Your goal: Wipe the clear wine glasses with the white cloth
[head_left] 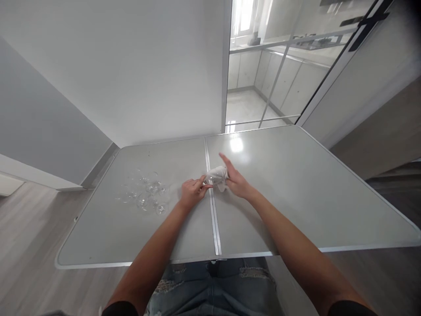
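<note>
A clear stemmed glass (215,177) lies sideways in the air above the table's middle seam. My left hand (193,191) pinches it at its narrow left end, fingers closed around the stem or foot. On the right, my right hand (237,182) presses a white cloth (222,185) against the bowl end. One digit of that hand sticks up and away, while the others are partly hidden by the cloth and glass. Whether the cloth reaches inside the bowl I cannot tell. To the left, several clear stemmed glasses (151,189) stand in a cluster on the tabletop.
The grey folding table (296,188) has a metal rim and a metal centre seam (215,224). A white wall (164,79) rises behind it. A glass-paned door (279,66) stands at the back right, with a kitchen visible through it.
</note>
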Tool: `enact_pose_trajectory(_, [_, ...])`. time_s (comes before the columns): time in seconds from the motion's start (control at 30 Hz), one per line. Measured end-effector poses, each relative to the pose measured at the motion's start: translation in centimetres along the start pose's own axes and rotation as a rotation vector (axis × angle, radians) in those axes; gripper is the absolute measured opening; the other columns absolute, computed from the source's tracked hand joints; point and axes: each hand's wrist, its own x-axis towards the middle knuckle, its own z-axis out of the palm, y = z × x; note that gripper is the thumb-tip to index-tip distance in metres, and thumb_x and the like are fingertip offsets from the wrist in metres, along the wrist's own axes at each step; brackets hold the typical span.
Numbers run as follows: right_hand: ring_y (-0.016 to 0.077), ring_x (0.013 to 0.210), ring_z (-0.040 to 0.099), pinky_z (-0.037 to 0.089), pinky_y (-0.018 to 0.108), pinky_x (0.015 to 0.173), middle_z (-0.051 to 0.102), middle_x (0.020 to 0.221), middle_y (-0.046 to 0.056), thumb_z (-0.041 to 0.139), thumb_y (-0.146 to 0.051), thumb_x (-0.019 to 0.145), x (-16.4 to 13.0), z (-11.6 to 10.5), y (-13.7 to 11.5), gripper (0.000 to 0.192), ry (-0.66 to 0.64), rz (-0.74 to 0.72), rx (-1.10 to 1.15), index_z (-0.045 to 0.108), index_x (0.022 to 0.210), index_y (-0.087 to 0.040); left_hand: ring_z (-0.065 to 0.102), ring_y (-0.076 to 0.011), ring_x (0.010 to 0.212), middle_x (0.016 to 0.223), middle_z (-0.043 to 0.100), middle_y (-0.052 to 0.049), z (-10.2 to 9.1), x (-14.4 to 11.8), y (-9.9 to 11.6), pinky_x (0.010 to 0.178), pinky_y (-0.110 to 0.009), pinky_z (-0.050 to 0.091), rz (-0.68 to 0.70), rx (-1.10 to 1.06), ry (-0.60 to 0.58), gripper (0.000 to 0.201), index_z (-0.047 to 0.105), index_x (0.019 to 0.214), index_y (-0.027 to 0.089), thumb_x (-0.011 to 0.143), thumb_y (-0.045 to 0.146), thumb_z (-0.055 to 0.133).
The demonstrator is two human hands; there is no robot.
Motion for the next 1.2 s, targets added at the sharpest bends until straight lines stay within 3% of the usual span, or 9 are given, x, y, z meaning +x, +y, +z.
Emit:
enact_pose_trajectory(0.1, [0.0162, 0.070, 0.045, 0.046, 0.033, 0.076, 0.047, 0.075, -0.003, 0.043, -0.008, 0.072, 0.2, 0.8, 0.0, 0.090, -0.068, -0.010, -0.156, 0.021, 0.157, -0.025, 0.061, -0.0146, 0.054, 0.061, 0.069, -0.003, 0.0, -0.1, 0.0, 0.061, -0.028, 0.040, -0.013, 0.034, -0.025, 0.037, 0.070, 0.116, 0.022, 0.091, 0.048, 0.065])
enact_pose_trajectory(0.2, [0.0157, 0.069, 0.046, 0.045, 0.030, 0.071, 0.049, 0.075, -0.003, 0.043, -0.009, 0.069, 0.2, 0.6, -0.1, 0.087, -0.053, 0.025, -0.027, 0.029, 0.153, -0.026, 0.061, -0.0140, 0.055, 0.063, 0.069, -0.002, -0.3, 0.1, -0.1, 0.063, -0.028, 0.042, -0.048, -0.005, -0.025, 0.036, 0.071, 0.113, 0.022, 0.090, 0.048, 0.066])
enact_pose_trajectory(0.43, [0.0150, 0.070, 0.049, 0.037, 0.022, 0.055, 0.054, 0.086, -0.001, 0.048, -0.012, 0.055, 0.4, -0.1, 1.6, 0.087, 0.543, 0.285, 0.504, 0.038, 0.139, -0.030, 0.063, -0.0139, 0.069, 0.083, 0.073, -0.004, -1.2, 1.3, 0.3, 0.071, -0.028, 0.050, -0.188, -0.294, -0.019, 0.037, 0.066, 0.125, 0.022, 0.096, 0.043, 0.057])
enact_pose_trajectory(0.6, [0.0248, 0.093, 0.060, 0.050, 0.033, 0.072, 0.065, 0.110, 0.009, 0.050, -0.020, 0.062, 0.8, 1.5, 0.2, 0.068, 0.169, 0.273, 0.840, 0.052, 0.130, -0.020, 0.057, -0.0121, 0.057, 0.066, 0.065, -0.001, -1.7, 1.7, 1.1, 0.059, -0.025, 0.046, -0.258, -0.563, -0.163, 0.033, 0.072, 0.100, 0.017, 0.098, 0.043, 0.052])
enact_pose_trajectory(0.7, [0.0264, 0.094, 0.062, 0.052, 0.039, 0.079, 0.066, 0.107, 0.009, 0.046, -0.031, 0.078, 0.4, 1.7, -0.9, 0.053, 0.127, 0.205, 0.829, 0.055, 0.128, -0.020, 0.049, -0.0100, 0.050, 0.055, 0.056, 0.000, -1.9, 1.7, 1.3, 0.052, -0.023, 0.040, -0.290, -0.730, -0.311, 0.043, 0.068, 0.072, 0.015, 0.096, 0.048, 0.052])
enact_pose_trajectory(0.8, [0.0238, 0.087, 0.060, 0.050, 0.037, 0.078, 0.065, 0.099, 0.009, 0.042, -0.035, 0.086, 0.0, 0.9, -1.1, 0.038, 0.077, 0.081, 0.603, 0.062, 0.114, -0.019, 0.042, -0.0087, 0.046, 0.050, 0.050, 0.001, -1.9, 1.6, 1.2, 0.048, -0.023, 0.035, -0.354, -0.859, -0.445, 0.044, 0.066, 0.066, 0.014, 0.091, 0.048, 0.058])
enact_pose_trajectory(0.93, [0.0188, 0.075, 0.052, 0.044, 0.035, 0.081, 0.059, 0.080, 0.005, 0.043, -0.027, 0.086, -0.2, -0.1, -0.4, 0.029, -0.269, -0.254, 0.099, 0.068, 0.097, -0.018, 0.042, -0.0087, 0.052, 0.054, 0.049, 0.002, -1.6, 1.5, 0.9, 0.049, -0.022, 0.033, -0.362, -0.959, -0.537, 0.035, 0.064, 0.062, 0.011, 0.078, 0.042, 0.071])
enact_pose_trajectory(1.03, [0.0169, 0.069, 0.046, 0.042, 0.034, 0.080, 0.053, 0.071, 0.002, 0.045, -0.023, 0.085, 0.0, -0.2, 0.1, 0.028, -0.343, -0.396, -0.058, 0.070, 0.095, -0.018, 0.039, -0.0070, 0.053, 0.054, 0.047, 0.003, -1.5, 1.4, 0.6, 0.050, -0.021, 0.029, -0.371, -0.990, -0.548, 0.035, 0.061, 0.058, 0.010, 0.077, 0.038, 0.071])
enact_pose_trajectory(1.2, [0.0177, 0.074, 0.055, 0.045, 0.031, 0.072, 0.063, 0.087, 0.006, 0.042, -0.029, 0.089, 0.3, 0.6, 0.0, 0.032, -0.164, -0.018, 0.404, 0.069, 0.099, -0.016, 0.043, -0.0081, 0.052, 0.057, 0.053, 0.001, -1.8, 1.0, 0.8, 0.051, -0.021, 0.034, -0.420, -1.083, -0.467, 0.032, 0.070, 0.072, 0.009, 0.075, 0.041, 0.076])
